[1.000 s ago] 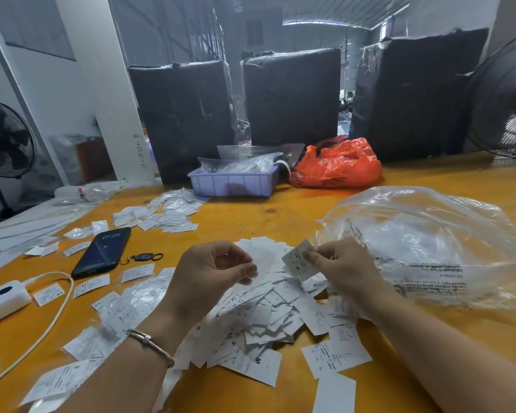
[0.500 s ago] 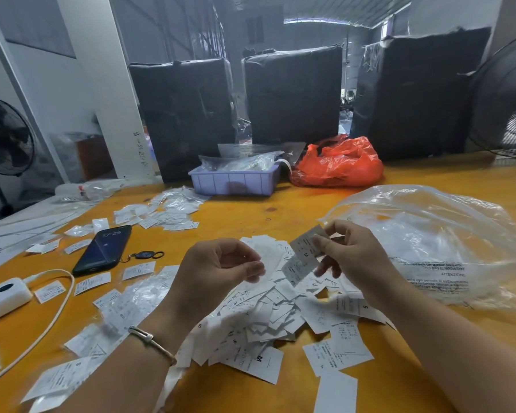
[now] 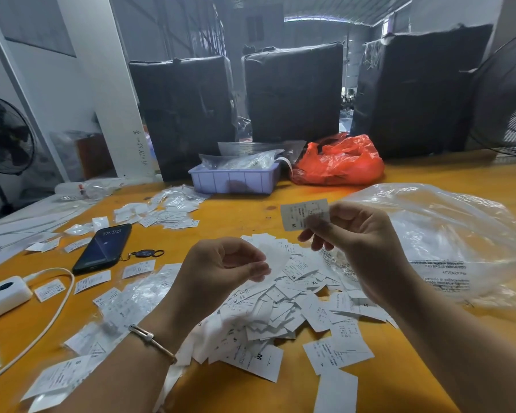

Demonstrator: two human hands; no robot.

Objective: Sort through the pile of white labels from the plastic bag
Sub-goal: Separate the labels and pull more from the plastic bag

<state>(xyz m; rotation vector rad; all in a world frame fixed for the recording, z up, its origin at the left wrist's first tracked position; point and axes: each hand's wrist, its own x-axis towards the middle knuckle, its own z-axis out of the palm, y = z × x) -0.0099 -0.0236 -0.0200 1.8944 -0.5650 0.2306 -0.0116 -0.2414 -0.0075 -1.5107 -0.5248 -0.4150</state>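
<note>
Right hand (image 3: 358, 245) pinches one label (image 3: 303, 214); left hand (image 3: 221, 269) hovers loosely curled, empty.

An orange-yellow table (image 3: 239, 391) fills the lower frame, bearing a pile of white labels (image 3: 283, 305) at centre, a clear plastic bag (image 3: 447, 234) right, a phone (image 3: 103, 248) and white charger (image 3: 3, 296) left, and a lilac tray (image 3: 236, 180) and red bag (image 3: 340, 162) upper centre.

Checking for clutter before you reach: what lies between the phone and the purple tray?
In the head view, small heaps of white labels lie on the table between the phone and the tray.
</note>
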